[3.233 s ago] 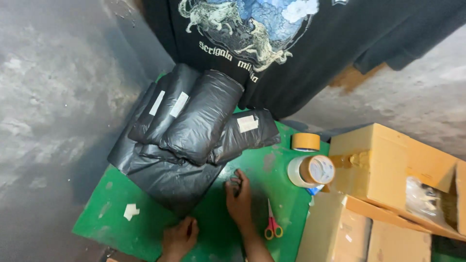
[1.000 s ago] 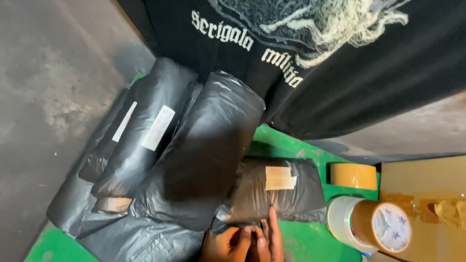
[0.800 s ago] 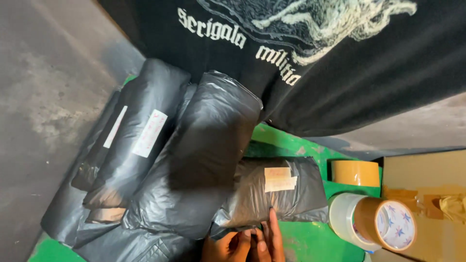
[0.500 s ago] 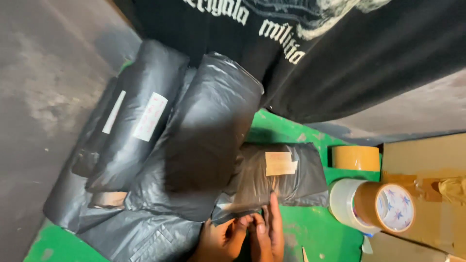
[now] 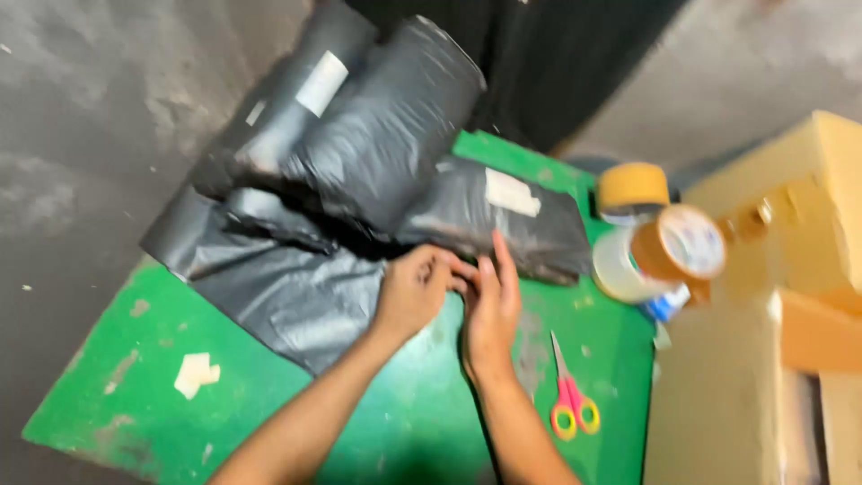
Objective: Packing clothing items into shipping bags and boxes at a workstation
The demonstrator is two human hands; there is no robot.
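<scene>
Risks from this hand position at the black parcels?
1. The stacked black parcels lean over the small parcel both hands touch; pulling it might topple them.
2. Scissors lie close beside the right hand; a backward sweep may hit them.
3. Tape rolls sit near the green board's edge and could get knocked.

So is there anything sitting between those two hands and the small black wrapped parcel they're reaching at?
Nothing visible. The left hand and right hand are already at the near edge of the small black parcel. The scissors and tape rolls lie off to the right on the green mat.
</scene>
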